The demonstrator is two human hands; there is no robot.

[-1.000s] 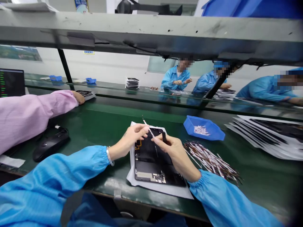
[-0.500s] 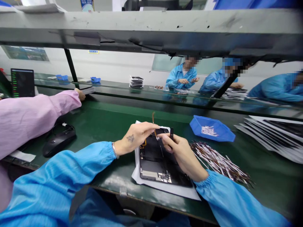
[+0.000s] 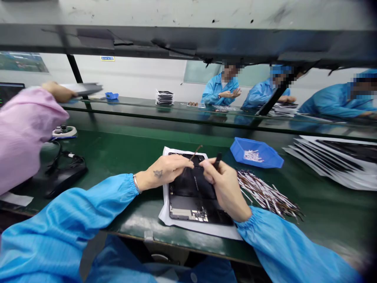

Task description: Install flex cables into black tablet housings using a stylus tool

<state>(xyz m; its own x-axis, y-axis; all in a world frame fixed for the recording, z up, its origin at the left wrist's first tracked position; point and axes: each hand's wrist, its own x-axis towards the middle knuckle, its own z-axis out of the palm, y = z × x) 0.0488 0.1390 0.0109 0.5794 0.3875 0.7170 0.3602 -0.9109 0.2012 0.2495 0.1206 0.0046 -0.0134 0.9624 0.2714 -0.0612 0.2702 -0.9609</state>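
Head view, and a thin brown strip (image 3: pixel 196 152), gently curved, is pinched by the left hand (image 3: pixel 167 169), its free end poking up past the fingertips. In the right hand (image 3: pixel 225 184) a slim black tool (image 3: pixel 218 160) is gripped by curled fingers; whether anything is caught between thumb and forefinger cannot be told. Below both hands a flat, dark, rectangular device (image 3: pixel 185 200) with metallic patches is laid on a crinkled white sheet (image 3: pixel 165 206), the strip being held above its far half. Smooth green tabletop (image 3: pixel 132 153) is exposed beyond the sheet and leftward to the black mouse (image 3: pixel 66 179). Tighter on the right: a tangled pile of white-and-brown strips (image 3: pixel 268 194) is heaped just beside the hand, an angular blue bin (image 3: pixel 272 161) set behind it.
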